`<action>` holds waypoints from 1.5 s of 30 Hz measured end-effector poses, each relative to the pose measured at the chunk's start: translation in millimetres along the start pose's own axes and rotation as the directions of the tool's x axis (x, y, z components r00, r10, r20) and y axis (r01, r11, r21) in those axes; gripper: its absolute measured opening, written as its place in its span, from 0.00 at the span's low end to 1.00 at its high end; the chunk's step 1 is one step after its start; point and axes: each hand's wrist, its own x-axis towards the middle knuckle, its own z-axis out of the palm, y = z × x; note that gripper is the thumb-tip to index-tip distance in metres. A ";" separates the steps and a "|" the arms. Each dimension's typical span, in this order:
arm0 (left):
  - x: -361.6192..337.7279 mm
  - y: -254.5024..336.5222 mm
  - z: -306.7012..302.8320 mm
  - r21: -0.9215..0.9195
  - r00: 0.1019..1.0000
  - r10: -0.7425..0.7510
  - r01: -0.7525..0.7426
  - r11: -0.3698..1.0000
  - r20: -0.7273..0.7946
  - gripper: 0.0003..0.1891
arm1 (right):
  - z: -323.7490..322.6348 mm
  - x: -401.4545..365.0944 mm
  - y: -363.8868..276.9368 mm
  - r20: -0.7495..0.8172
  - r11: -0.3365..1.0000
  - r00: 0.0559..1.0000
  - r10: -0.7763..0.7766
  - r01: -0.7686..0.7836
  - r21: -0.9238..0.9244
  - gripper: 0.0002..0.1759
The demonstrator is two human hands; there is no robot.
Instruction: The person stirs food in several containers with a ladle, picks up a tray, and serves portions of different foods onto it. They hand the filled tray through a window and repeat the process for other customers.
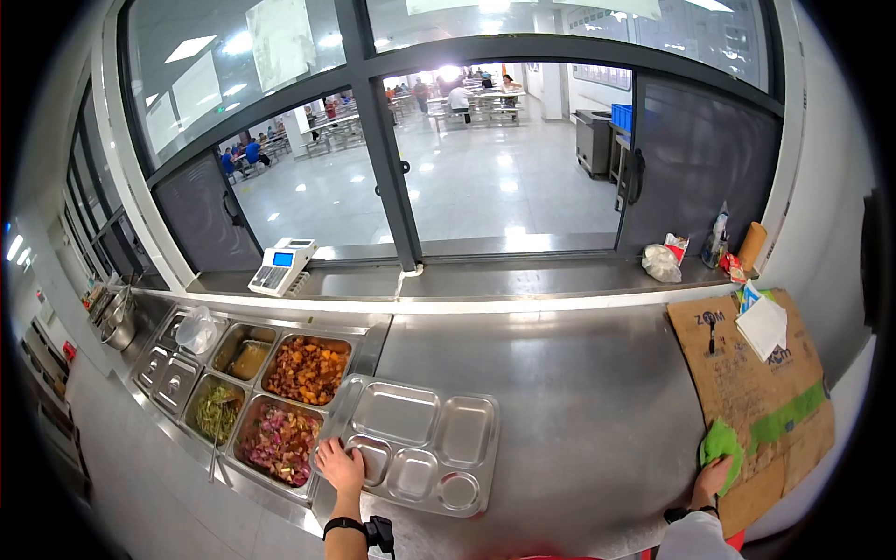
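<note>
My left hand (340, 466) rests at the left edge of a steel compartment tray (446, 427), its fingers spread on the rim beside a small compartment. The tray's compartments hold nothing, and its left side lies close to the food pans. In my right hand (714, 478) is a green cloth (721, 446), at the lower left edge of a flattened cardboard sheet (761, 401). Left of the tray are a pan of reddish-purple food (277, 443), a pan of orange-brown chunks (306, 370) and a pan of green vegetables (217, 411).
A steel counter (560, 401) runs beneath a window ledge (523, 278) bearing a card terminal (282, 266), a plastic bag (662, 263) and bottles. White paper (763, 327) lies on the cardboard. Lidded pans (175, 383) stand far left. Seated people are beyond the window.
</note>
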 end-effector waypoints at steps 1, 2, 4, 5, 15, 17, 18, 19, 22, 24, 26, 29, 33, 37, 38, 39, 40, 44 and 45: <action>-0.4 -0.2 0.1 -0.003 1.000 0.002 -0.002 1.000 -0.007 0.23 | 1.7 -0.5 1.1 -0.019 1.000 1.000 -0.006 0.006 0.001 0.19; -0.6 -1.1 1.2 0.000 1.000 0.001 -0.001 1.000 -0.011 0.23 | 0.3 -0.1 -1.2 -0.039 1.000 0.999 -0.012 0.012 0.002 0.18; -0.3 -2.4 3.7 0.007 1.000 0.001 -0.001 1.000 -0.018 0.22 | -3.5 -0.4 -3.9 -0.055 0.999 0.998 -0.030 0.032 0.034 0.16; -0.3 -1.3 1.9 0.007 1.000 -0.004 0.005 1.000 -0.013 0.23 | -7.1 -1.7 -5.7 -0.062 0.998 0.997 -0.037 0.040 0.048 0.15; 0.8 -1.6 1.9 0.024 1.000 -0.006 0.006 1.000 -0.001 0.24 | -7.2 0.0 -3.1 -0.007 0.999 0.999 -0.042 0.042 0.016 0.15; 0.9 -1.5 1.7 0.026 1.000 -0.009 0.009 1.000 0.001 0.24 | -1.0 -0.6 -1.0 -0.077 0.998 0.995 -0.066 0.065 -0.006 0.18; 0.7 -1.8 2.5 0.027 1.000 -0.008 0.008 1.000 -0.003 0.24 | -0.1 -0.4 -0.2 -0.056 0.999 0.997 -0.053 0.052 -0.014 0.19; 0.6 -2.0 3.0 0.029 1.000 -0.007 0.007 1.000 -0.007 0.25 | 0.7 0.1 0.8 -0.034 0.999 0.999 -0.040 0.039 -0.022 0.20; 0.3 -1.8 3.1 0.026 1.000 -0.007 0.008 1.000 -0.007 0.25 | -1.1 -0.4 -0.1 -0.022 0.999 0.999 -0.036 0.035 -0.036 0.20; 0.6 -2.4 3.1 0.015 1.000 -0.006 0.006 1.000 0.000 0.25 | -1.2 0.3 -0.3 -0.010 0.999 0.999 -0.031 0.031 -0.043 0.20; 0.6 -2.7 3.3 0.014 1.000 -0.005 0.005 1.000 -0.001 0.24 | 2.0 2.6 1.9 0.025 0.998 1.000 -0.013 0.015 -0.053 0.20; 0.7 -1.8 2.7 0.021 1.000 -0.008 0.009 1.000 -0.005 0.24 | 11.0 3.9 7.3 0.003 0.996 1.000 -0.026 0.026 -0.083 0.20; 0.7 0.0 0.3 0.017 1.000 -0.009 0.009 1.000 0.000 0.24 | -12.6 1.5 -7.8 0.088 0.999 0.996 0.015 -0.012 -0.034 0.18; 0.5 -0.2 1.3 0.024 1.000 -0.013 0.013 1.000 -0.001 0.24 | -10.9 -1.6 -10.9 -0.040 0.999 0.999 -0.015 0.017 0.052 0.16; 0.4 -0.2 1.2 0.021 1.000 -0.011 0.011 1.000 -0.002 0.24 | -11.8 -1.2 -11.9 -0.044 0.999 0.999 -0.011 0.013 0.048 0.16; 0.3 -0.2 1.0 0.019 1.000 -0.009 0.009 1.000 -0.004 0.24 | -12.7 -1.7 -12.8 -0.046 0.999 0.999 -0.011 0.013 0.046 0.16; 0.3 -0.1 0.8 0.016 1.000 -0.008 0.008 1.000 -0.005 0.24 | -13.7 -2.6 -13.4 -0.048 0.999 0.999 -0.011 0.013 0.045 0.16; 0.4 -1.1 1.9 0.013 1.000 -0.002 0.002 1.000 -0.007 0.23 | -18.6 -2.4 -15.2 0.004 0.999 1.000 0.014 -0.014 0.039 0.17; 0.7 -2.4 3.2 0.011 1.000 0.003 -0.003 1.000 -0.010 0.23 | -18.6 -2.5 -15.1 -0.002 0.999 1.000 0.008 -0.007 0.043 0.17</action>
